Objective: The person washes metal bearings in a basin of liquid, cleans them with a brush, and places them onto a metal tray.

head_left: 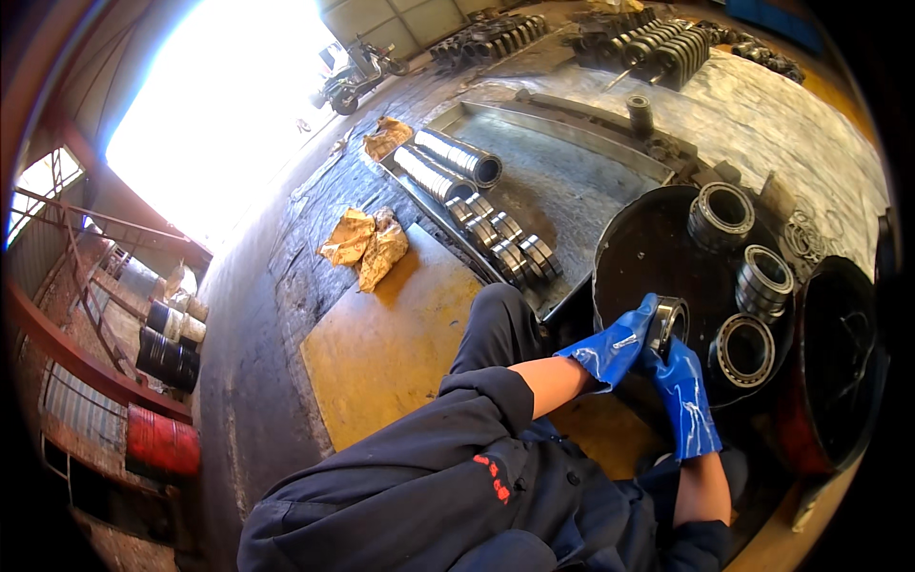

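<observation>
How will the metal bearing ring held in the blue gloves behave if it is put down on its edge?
The bearing ring is round, so on its edge it would probably roll. It looks like solid metal: likely stiff and heavy. Both hands, left hand and right hand, grip it, which may hint at a slippery surface.

A greasy workshop yard: rows of steel bearings [496, 229] on a metal tray [572, 181], oil drums [167, 357], stained concrete floor [286, 286]

The concrete floor [257, 381] carried a long shallow metal tray [572, 181] as its main fixture. Beside the tray's near edge lay a yellow board [391, 343] and crumpled brown paper [367, 243]; a black basin [648, 248] sat at its right end, stacked bearings [658, 48] beyond it.
</observation>
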### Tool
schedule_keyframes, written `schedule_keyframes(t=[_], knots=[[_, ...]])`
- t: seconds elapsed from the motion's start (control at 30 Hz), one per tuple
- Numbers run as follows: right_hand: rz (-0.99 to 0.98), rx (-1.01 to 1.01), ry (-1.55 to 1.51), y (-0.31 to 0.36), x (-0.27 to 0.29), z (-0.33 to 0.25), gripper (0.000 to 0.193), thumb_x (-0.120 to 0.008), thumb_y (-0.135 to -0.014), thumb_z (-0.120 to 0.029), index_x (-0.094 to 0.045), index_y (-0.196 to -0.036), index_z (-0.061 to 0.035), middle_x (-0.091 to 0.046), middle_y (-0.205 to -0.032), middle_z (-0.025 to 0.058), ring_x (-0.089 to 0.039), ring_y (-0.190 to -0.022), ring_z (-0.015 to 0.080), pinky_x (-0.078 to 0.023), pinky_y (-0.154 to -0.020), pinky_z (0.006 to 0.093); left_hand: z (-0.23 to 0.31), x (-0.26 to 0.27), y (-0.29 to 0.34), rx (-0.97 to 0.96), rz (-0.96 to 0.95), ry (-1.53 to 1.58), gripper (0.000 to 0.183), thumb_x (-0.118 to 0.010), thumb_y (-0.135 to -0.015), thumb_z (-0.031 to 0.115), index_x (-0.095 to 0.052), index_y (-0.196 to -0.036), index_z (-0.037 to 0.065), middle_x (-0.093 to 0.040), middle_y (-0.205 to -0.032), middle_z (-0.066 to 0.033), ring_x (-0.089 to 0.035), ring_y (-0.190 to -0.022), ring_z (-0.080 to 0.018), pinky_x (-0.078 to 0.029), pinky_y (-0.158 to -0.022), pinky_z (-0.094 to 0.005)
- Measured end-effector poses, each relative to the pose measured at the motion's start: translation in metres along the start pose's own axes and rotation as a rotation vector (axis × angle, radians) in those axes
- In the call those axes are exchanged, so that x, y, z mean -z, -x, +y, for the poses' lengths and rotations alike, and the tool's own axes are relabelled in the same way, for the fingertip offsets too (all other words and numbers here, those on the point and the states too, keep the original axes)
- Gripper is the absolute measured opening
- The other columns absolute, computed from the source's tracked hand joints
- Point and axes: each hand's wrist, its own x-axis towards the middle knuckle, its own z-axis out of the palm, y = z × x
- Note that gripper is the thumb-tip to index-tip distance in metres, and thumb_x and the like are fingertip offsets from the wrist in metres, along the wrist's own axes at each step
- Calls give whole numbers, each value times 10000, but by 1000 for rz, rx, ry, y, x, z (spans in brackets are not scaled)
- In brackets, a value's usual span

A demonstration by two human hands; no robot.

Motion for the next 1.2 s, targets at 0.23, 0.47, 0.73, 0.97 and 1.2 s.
schedule_keyframes(t=[0.23, 0.47, 0.73, 0.97, 1.2], knots=[[49, 61, -47, -3, -9, 0, 366, -783, -944, -303, -727, -1134, 5, -770, -1017, 271, -739, -1002, 474, -584, -837, 515, -4, 12, -8, 10, 14, 32, 498, -450, -1178, 480, -704, -1328, 79, -768, -1088, -63, -727, -927, -173, -602, -854, -341], [51, 58, -47, -3, -4, -7, 371, -790, -936, -306, -725, -1123, 8, -766, -1009, 277, -730, -987, 491, -581, -825, 534, 1, 4, 2, -25, 29, -46, 494, -441, -1182, 474, -708, -1316, 81, -762, -1082, -45, -717, -923, -151, -586, -875, -313], [39, 54, -92, -3, -6, 1, 354, -791, -936, -291, -727, -1130, -2, -777, -1011, 257, -745, -992, 471, -591, -828, 508, -3, 6, -1, -21, 10, 6, 520, -438, -1177, 500, -710, -1310, 78, -758, -1061, -51, -714, -901, -151, -594, -840, -317], [23, 24, -130, 0, -6, -4, 327, -791, -940, -276, -742, -1111, -2, -793, -984, 233, -778, -948, 425, -602, -803, 467, -6, -1, 7, -56, 86, -21, 575, -477, -1142, 580, -731, -1229, 71, -761, -992, -73, -717, -837, -170, -593, -770, -325], [6, -172, -407, -13, 18, -25, 498, -794, -971, -406, -747, -1146, 58, -806, -993, 186, -788, -910, 277, -601, -836, 403, 13, -22, 0, 66, 212, -287, 607, -493, -1131, 589, -772, -1124, 50, -760, -1006, -73, -691, -892, -148, -554, -881, -297]])
